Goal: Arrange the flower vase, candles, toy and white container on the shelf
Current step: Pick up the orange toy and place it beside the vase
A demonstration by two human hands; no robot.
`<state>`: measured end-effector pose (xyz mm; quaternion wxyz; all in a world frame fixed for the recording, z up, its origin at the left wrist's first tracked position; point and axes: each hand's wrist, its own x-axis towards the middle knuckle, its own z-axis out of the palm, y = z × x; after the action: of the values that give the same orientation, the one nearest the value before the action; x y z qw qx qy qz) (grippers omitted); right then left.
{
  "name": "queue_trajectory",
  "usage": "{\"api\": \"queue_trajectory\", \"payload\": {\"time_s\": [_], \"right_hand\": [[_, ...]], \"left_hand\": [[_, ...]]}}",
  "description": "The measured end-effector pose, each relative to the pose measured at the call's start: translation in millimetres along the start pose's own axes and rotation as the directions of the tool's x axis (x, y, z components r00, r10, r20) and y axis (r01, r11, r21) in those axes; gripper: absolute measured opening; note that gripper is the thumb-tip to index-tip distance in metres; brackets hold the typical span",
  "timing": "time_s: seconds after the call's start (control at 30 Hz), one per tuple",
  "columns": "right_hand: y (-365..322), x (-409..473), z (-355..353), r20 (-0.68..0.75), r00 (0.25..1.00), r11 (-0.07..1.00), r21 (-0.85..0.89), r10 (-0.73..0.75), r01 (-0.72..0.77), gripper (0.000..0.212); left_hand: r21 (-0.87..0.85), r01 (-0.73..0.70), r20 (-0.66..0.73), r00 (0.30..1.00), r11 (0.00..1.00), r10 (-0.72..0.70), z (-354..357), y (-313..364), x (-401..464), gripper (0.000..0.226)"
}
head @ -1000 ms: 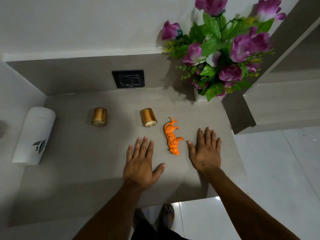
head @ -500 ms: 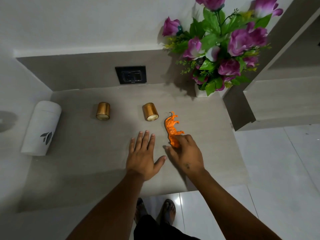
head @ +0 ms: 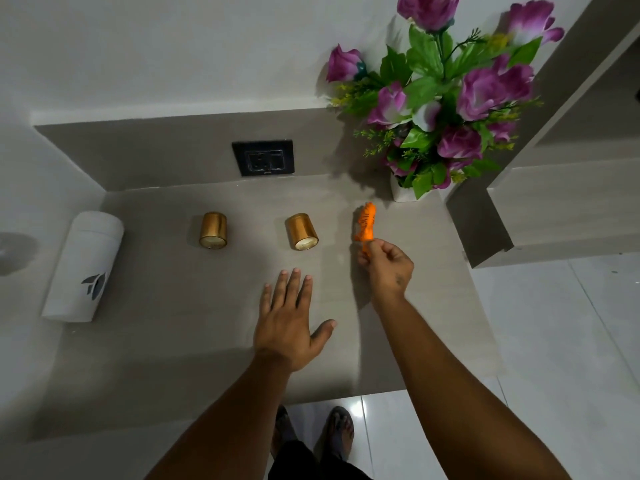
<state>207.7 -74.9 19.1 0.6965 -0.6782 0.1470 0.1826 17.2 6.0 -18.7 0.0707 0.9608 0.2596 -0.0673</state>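
Note:
My right hand (head: pixel 388 266) pinches the orange toy tiger (head: pixel 366 225) by its lower end and holds it up off the grey shelf (head: pixel 173 323). My left hand (head: pixel 289 318) lies flat on the shelf with fingers spread, holding nothing. Two gold candles stand further back: one (head: pixel 213 230) at centre-left, the other (head: pixel 302 232) just left of the toy. A white container (head: pixel 83 266) with a dark leaf logo stands at the shelf's left end. The white flower vase (head: pixel 403 192) with purple flowers (head: pixel 450 98) fills the back right corner.
A black wall socket (head: pixel 263 157) sits in the back panel behind the candles. A raised grey ledge (head: pixel 554 209) borders the shelf on the right. White floor tiles (head: pixel 571 341) and my feet (head: pixel 311 431) show beyond the shelf's front edge.
My right hand went from lying flat beside the toy tiger to grasping it, then lifted it and carried it slightly right and back. The left hand stayed flat.

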Motion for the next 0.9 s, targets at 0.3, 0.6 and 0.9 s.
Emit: {"api": "queue_trajectory", "payload": {"time_s": [0.3, 0.6, 0.9], "right_hand": [[-4, 22, 25, -0.025, 1.0, 1.0, 0.017, 0.002, -0.002, 0.009], [11, 1, 5, -0.047, 0.996, 0.986, -0.152, -0.07, 0.062, 0.023], [73, -77, -31, 0.751, 0.637, -0.012, -0.649, -0.175, 0.761, 0.074]], "left_hand": [[-0.016, 0.003, 0.011, 1.0, 1.0, -0.003, -1, 0, 0, 0.098], [-0.041, -0.002, -0.023, 1.0, 0.999, 0.001, 3, -2, 0, 0.088], [-0.016, 0.076, 0.006, 0.997, 0.997, -0.076, -3, -27, -41, 0.088]]}}
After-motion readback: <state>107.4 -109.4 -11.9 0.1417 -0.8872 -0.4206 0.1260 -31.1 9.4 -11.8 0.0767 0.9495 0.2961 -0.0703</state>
